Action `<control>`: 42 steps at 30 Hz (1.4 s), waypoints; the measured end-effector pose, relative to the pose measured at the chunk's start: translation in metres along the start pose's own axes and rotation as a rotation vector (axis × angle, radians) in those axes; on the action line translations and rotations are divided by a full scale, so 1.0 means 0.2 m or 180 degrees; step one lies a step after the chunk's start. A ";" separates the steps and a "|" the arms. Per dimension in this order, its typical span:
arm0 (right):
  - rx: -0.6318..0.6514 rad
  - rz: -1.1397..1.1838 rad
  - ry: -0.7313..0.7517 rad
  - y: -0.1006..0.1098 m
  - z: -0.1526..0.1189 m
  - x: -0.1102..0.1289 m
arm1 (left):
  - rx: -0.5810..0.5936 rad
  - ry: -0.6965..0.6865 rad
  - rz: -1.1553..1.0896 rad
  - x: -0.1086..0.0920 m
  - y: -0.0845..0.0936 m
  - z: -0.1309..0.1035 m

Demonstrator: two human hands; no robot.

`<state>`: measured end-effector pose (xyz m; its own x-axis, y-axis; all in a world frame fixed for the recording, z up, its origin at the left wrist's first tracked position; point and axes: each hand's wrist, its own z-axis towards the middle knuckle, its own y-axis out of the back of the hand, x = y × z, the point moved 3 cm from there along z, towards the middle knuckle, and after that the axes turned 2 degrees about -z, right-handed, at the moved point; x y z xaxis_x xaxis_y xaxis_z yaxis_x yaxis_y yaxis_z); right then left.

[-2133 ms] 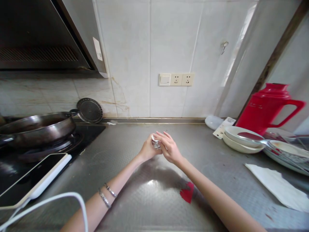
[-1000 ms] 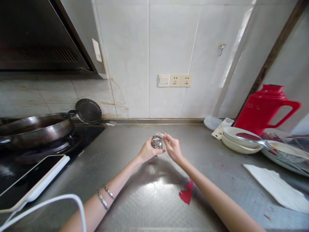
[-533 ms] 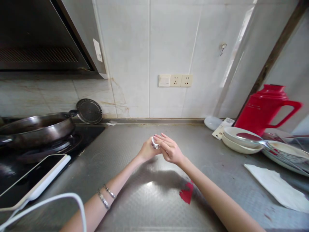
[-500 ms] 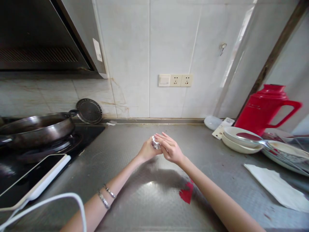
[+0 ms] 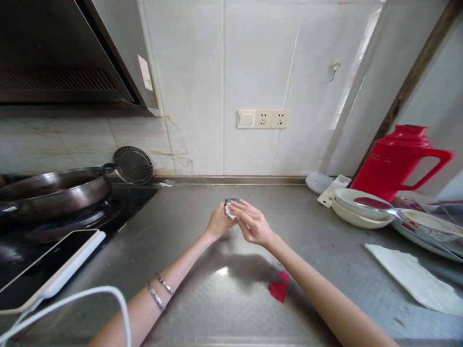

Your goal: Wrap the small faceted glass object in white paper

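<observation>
Over the middle of the steel counter [image 5: 173,241], both hands meet around one small thing. My left hand [image 5: 218,222] is closed on a small shiny object [image 5: 230,200], silvery and dark; its kind is mostly hidden by the fingers. My right hand [image 5: 255,222] presses its fingers together on a crumpled white piece of tissue [image 5: 229,212], held against the shiny object. Below the hands lies a torn red patch [image 5: 279,287] on the counter, close to the right forearm.
At left, a steel pan [image 5: 61,195] sits on the black stove, with a phone [image 5: 50,265] and white cable [image 5: 90,293] in front. Rightward are stacked white bowls [image 5: 358,219], a red thermos jug [image 5: 394,161], a patterned plate [image 5: 415,233] and a white paper towel [image 5: 412,277].
The small shiny object now shows more above my left hand, and it has turned a little. My right fingers have shifted slightly left and down over it.
</observation>
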<state>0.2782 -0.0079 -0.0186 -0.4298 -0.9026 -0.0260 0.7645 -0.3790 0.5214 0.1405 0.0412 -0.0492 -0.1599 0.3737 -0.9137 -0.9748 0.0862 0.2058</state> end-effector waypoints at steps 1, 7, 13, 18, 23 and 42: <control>-0.0021 0.0012 -0.0041 0.00 0.00 0.00 | 0.0014 -0.0007 -0.0045 -0.01 -0.01 0.00; -0.0578 0.0165 -0.0572 0.03 -0.02 -0.06 | 0.0131 0.0185 -0.0548 -0.05 -0.03 -0.03; -0.0340 0.0062 -0.0383 0.01 -0.03 -0.05 | 0.0019 0.0282 -0.0773 -0.09 0.02 -0.02; -0.0705 0.0256 -0.1072 0.02 -0.02 -0.08 | 0.0106 0.0080 -0.0352 -0.09 0.00 -0.02; -0.0742 0.0987 -0.2230 -0.01 -0.02 -0.14 | 0.0287 -0.0111 0.0149 -0.07 -0.03 -0.05; -0.0263 0.2932 -0.2923 -0.05 0.02 -0.12 | 0.0302 -0.0215 0.0040 -0.02 -0.01 -0.02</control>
<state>0.2788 0.0178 -0.0207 0.1208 -0.3801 0.9170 0.9655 0.2598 -0.0195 0.1423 0.0364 -0.0472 -0.1580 0.4364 -0.8858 -0.9531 0.1670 0.2523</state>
